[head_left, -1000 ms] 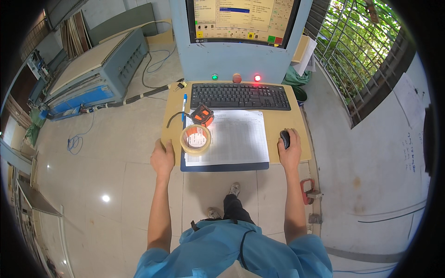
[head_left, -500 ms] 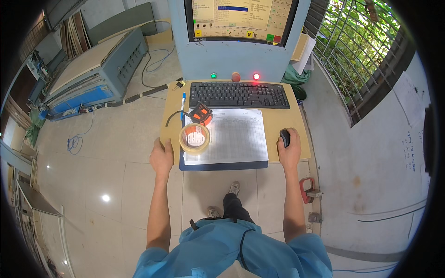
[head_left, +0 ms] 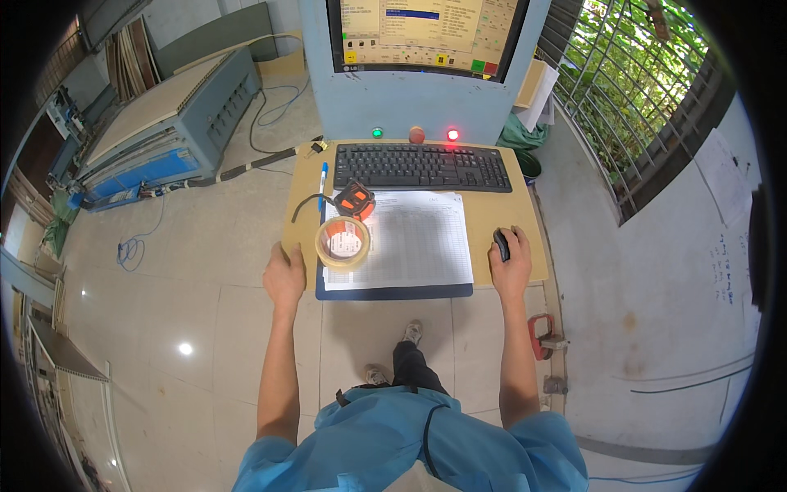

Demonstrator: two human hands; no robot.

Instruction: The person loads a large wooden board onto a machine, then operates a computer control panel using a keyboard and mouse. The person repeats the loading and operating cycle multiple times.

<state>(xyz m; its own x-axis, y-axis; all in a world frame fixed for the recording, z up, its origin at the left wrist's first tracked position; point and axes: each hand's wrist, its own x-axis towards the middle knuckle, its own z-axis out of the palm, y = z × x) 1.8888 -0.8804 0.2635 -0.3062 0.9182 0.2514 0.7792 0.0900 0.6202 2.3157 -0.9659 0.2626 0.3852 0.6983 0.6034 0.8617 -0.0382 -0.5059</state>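
My right hand [head_left: 514,269] rests over a black computer mouse [head_left: 500,243] at the right of a wooden desktop [head_left: 498,215], fingers curled round it. At the left front corner, my left hand [head_left: 284,277] is closed on the desktop's edge; some of its fingers are hidden. Between my hands lies a clipboard [head_left: 393,292] with a printed table sheet [head_left: 418,246]. A roll of tape [head_left: 361,255] and a black and orange tape measure [head_left: 354,201] sit on its left side. Beside them is a blue and white pen [head_left: 324,187].
A black keyboard [head_left: 422,167] spans the desktop's back, below a lit screen [head_left: 426,37] in a blue cabinet [head_left: 393,107] with green and red lights. A large flatbed machine [head_left: 172,123] stands far left, with cables on the floor. A wall with a barred window [head_left: 631,90] is at right.
My right index and other fingers shift very slightly on the mouse. The whole view drifts a little; my left hand keeps its place at the desktop edge.
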